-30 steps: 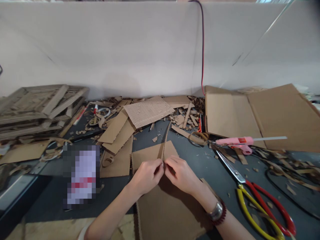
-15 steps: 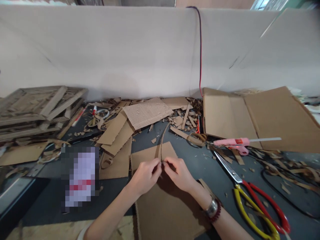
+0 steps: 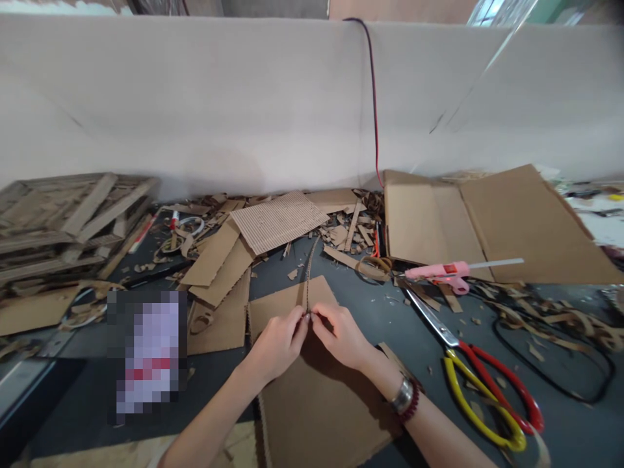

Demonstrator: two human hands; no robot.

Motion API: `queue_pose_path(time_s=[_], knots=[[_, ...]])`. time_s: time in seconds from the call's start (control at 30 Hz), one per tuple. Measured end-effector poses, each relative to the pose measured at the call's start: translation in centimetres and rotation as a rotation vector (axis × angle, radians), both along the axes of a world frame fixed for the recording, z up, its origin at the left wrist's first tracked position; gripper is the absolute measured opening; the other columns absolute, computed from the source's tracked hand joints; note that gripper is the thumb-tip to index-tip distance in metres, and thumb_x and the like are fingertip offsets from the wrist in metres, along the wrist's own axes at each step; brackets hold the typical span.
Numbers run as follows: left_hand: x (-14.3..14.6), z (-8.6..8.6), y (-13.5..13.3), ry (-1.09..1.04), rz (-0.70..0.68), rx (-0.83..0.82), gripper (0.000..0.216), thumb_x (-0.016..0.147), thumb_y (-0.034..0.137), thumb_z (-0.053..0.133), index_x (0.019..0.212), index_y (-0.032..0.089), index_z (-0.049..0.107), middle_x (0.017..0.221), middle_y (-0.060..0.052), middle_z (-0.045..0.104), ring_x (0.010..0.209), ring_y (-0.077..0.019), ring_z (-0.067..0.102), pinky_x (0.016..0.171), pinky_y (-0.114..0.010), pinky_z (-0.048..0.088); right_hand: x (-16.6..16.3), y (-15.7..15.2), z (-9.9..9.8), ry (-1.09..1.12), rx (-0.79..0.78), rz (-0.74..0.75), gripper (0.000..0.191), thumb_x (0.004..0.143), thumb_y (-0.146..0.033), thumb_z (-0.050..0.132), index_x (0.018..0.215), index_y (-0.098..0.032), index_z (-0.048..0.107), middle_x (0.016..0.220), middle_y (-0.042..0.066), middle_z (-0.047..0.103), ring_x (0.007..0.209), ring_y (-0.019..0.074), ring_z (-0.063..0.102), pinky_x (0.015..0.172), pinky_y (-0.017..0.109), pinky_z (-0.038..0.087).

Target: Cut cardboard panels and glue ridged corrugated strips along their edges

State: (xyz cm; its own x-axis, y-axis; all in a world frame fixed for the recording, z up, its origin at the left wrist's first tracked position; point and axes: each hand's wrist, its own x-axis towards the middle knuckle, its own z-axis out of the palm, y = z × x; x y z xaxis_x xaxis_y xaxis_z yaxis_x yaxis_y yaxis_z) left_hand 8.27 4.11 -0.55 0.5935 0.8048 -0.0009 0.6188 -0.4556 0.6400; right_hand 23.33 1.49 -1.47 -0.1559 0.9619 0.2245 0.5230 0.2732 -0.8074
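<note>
A thin corrugated cardboard strip point(image 3: 309, 273) rises, slightly curved, from between my fingertips. My left hand point(image 3: 281, 341) pinches its near end, thumb against forefinger. Close beside it, my right hand point(image 3: 341, 335) pinches the same strip; the two sets of fingertips almost touch. The lower end of the strip is hidden by the fingers. Beneath both hands lies a large flat cardboard sheet point(image 3: 316, 416), partly shaded by them.
Scissors point(image 3: 455, 348) with yellow and red handles lie at right, below a pink glue gun point(image 3: 439, 272). A folded cardboard sheet point(image 3: 526, 227) leans behind. Left are stacked cardboard frames point(image 3: 73, 221), cardboard pieces point(image 3: 214, 260) and a blurred-out item point(image 3: 151, 354). Scraps litter the back.
The whole view has shifted slightly, so things appear a little further left. Both hands keep their pinch on the strip, in nearly the same position over the sheet.
</note>
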Motion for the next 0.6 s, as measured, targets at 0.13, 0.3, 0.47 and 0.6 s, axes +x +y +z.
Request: queue_pose_path(time_s=[0.13, 0.3, 0.47, 0.6], knots=[[-0.06, -0.1, -0.06, -0.004, -0.01, 0.033, 0.019, 0.088, 0.025, 0.032, 0.071, 0.021, 0.04, 0.057, 0.003, 0.049, 0.051, -0.0146, 0.05, 0.05, -0.025, 0.03, -0.17, -0.07, 0.02, 0.01, -0.018, -0.001, 0.019, 0.079, -0.016, 0.039, 0.061, -0.019, 0.037, 0.057, -0.004, 0.042, 0.052, 0.0087, 0.037, 0.052, 0.021, 0.027], [-0.03, 0.05, -0.14, -0.031, 0.003, 0.065, 0.02, 0.087, 0.022, 0.033, 0.067, 0.021, 0.039, 0.055, 0.004, 0.046, 0.049, -0.0121, 0.047, 0.049, -0.023, 0.03, -0.52, -0.2, 0.2, 0.064, -0.067, -0.021, 0.021, 0.08, -0.017, 0.039, 0.059, -0.019, 0.036, 0.052, -0.006, 0.038, 0.048, 0.0076, 0.035, 0.046, 0.019, 0.026], [-0.08, 0.04, -0.15, -0.053, 0.012, 0.09, 0.022, 0.087, 0.021, 0.033, 0.066, 0.021, 0.04, 0.053, 0.005, 0.044, 0.047, -0.0107, 0.044, 0.048, -0.022, 0.03, -0.44, -0.05, 0.44, 0.099, -0.107, 0.018, 0.025, 0.085, -0.019, 0.034, 0.06, -0.019, 0.037, 0.051, -0.005, 0.042, 0.047, 0.007, 0.04, 0.044, 0.017, 0.031], [-0.05, 0.01, -0.09, -0.061, 0.014, 0.102, 0.022, 0.086, 0.021, 0.033, 0.065, 0.021, 0.038, 0.053, 0.005, 0.043, 0.047, -0.0106, 0.044, 0.047, -0.021, 0.03, 0.1, 0.04, 0.61, 0.021, -0.044, 0.038, 0.019, 0.083, -0.017, 0.037, 0.065, -0.019, 0.042, 0.06, -0.002, 0.048, 0.057, 0.0104, 0.044, 0.055, 0.022, 0.035]])
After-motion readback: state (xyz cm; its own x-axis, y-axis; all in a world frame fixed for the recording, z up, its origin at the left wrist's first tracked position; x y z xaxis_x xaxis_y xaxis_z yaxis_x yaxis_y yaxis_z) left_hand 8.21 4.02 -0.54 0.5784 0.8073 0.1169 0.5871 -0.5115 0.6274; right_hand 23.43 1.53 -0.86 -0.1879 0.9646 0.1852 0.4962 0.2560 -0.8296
